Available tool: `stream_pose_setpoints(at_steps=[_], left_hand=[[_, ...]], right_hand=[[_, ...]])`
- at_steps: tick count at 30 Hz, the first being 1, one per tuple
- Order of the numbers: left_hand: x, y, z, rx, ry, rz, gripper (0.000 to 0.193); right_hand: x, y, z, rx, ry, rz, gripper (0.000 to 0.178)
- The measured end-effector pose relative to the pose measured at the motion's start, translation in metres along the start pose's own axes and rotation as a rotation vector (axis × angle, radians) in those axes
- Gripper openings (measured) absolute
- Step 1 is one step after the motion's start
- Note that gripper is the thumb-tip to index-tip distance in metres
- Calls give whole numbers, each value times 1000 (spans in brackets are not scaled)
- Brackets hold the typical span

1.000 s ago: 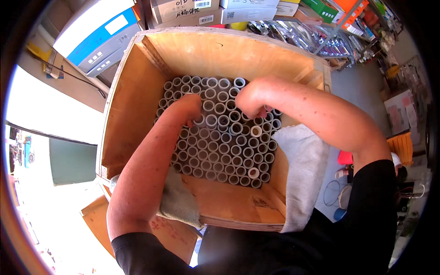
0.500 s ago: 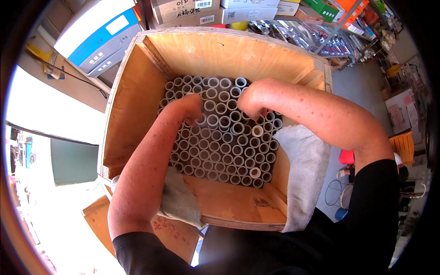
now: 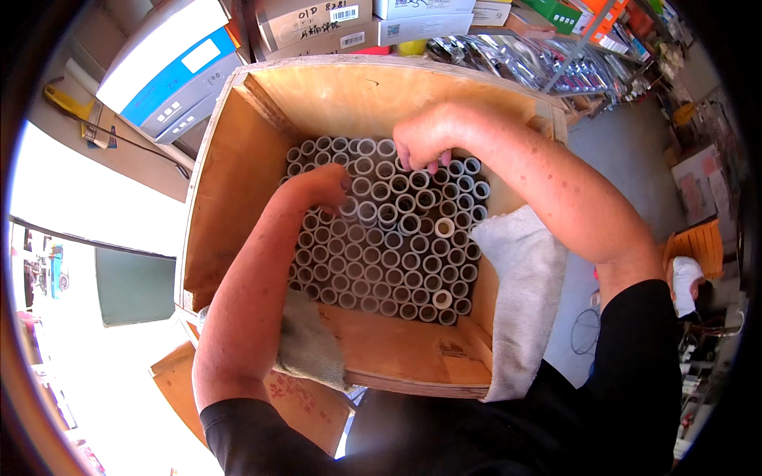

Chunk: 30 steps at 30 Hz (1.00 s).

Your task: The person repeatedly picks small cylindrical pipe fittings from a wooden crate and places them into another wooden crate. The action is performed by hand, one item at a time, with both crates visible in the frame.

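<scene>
A deep wooden box [image 3: 397, 341] stands before me, with many short grey-white plastic tubes [image 3: 371, 274] packed upright in rows inside, open ends up. Two cream-coloured tubes [image 3: 444, 228] stand out on the right side. My left hand [image 3: 324, 186] rests low over the left rows, fingers curled; what they hold, if anything, is hidden. Above the far rows is my right hand [image 3: 423, 144], bent at the wrist with the fingertips curled in and close to the tube rims. Nothing can be made out in its grip.
Grey cloths [image 3: 520, 301] drape over the box's near right edge and near left edge [image 3: 309, 341]. A cardboard box [image 3: 305, 408] sits below at the left. Behind are stacked cartons [image 3: 321, 28], a blue-and-white box [image 3: 186, 67] and a rack of packaged items [image 3: 516, 63].
My right hand has moved away from me and slightly left, uncovering tubes in the right rows. The left hand stays nearly in place. The view has shifted slightly.
</scene>
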State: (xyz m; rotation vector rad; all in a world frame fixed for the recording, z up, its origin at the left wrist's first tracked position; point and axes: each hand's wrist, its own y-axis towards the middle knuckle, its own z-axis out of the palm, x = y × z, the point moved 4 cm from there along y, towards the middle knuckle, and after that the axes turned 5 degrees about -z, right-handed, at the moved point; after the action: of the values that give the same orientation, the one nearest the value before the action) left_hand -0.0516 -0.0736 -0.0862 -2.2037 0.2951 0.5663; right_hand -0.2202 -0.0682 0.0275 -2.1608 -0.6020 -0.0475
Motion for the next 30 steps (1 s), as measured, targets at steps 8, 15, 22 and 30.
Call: stream_pose_setpoints(at_steps=[8, 15, 22, 30], left_hand=[[-14, -20, -24, -222, 202, 173, 31], [-80, -132, -68, -522, -104, 313, 31], [-44, -274, -36, -612, -396, 570, 31], [90, -382, 73, -944, -681, 10, 26]], right_hand=[[-13, -10, -15, -96, 133, -77, 31], [-15, -5, -17, -135, 195, -82, 34], [-24, 0, -18, -91, 151, -112, 36], [-12, -11, -21, -136, 223, -226, 34]])
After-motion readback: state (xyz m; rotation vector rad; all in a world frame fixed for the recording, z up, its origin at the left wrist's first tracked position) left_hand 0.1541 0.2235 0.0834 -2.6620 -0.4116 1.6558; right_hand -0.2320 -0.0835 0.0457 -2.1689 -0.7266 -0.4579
